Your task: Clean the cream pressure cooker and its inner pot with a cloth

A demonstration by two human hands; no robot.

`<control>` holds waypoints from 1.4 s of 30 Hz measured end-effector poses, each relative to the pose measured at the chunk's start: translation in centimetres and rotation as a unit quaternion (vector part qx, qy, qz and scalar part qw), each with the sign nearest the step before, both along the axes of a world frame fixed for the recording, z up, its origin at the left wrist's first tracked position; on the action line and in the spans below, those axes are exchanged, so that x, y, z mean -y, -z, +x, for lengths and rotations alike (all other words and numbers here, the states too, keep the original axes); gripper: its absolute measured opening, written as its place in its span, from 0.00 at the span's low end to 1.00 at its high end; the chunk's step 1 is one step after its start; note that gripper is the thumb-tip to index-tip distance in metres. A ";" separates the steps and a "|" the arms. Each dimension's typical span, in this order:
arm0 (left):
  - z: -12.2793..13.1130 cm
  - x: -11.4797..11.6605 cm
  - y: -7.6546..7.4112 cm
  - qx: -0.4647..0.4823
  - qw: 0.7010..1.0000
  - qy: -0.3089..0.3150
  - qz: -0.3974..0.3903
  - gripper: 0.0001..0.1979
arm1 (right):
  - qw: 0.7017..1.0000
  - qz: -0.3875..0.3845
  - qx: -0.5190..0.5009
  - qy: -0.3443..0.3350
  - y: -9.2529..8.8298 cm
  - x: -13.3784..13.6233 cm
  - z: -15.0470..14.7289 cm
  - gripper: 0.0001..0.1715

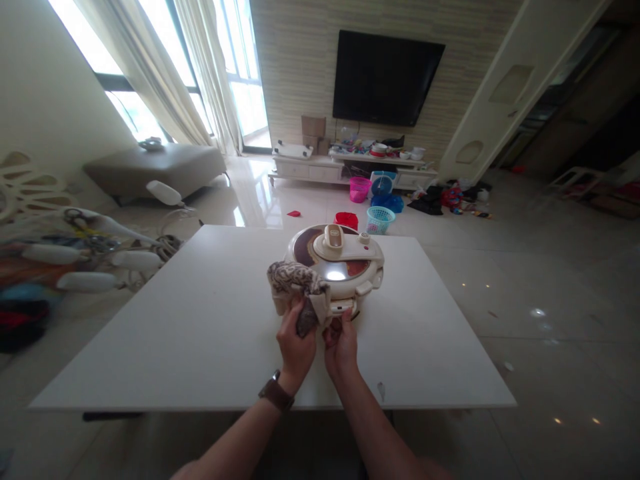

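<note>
A cream electric pressure cooker (345, 277) with a brown-patterned lid stands on the white table (210, 320). My left hand (296, 343) is closed around a grey-brown patterned cloth (295, 277), which lies against the cooker's front left side and covers part of its rim. At the cooker's lower front, my right hand (343, 343) has its thumb up against the body and its fingers curled in beneath. The fingertips of the right hand are partly hidden. Most of the cooker's lower body is behind the cloth and my hands.
Beyond the table are a red container (347, 220), a light-blue basket (381, 219) and a pink basket (359, 189). A cluttered low cabinet (325, 172) stands below the wall television (387, 79). A lamp-like fixture (90, 282) lies at left, near a bench (155, 167).
</note>
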State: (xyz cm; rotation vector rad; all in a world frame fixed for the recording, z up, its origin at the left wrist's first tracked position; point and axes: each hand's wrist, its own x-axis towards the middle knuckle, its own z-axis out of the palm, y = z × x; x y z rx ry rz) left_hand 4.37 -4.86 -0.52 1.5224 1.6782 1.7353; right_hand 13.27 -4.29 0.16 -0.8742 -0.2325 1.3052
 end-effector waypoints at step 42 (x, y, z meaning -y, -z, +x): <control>-0.6 -0.6 -1.0 0.045 0.998 -0.014 -0.031 0.25 | 1.000 0.003 0.024 0.008 -0.1 -0.1 0.1 0.39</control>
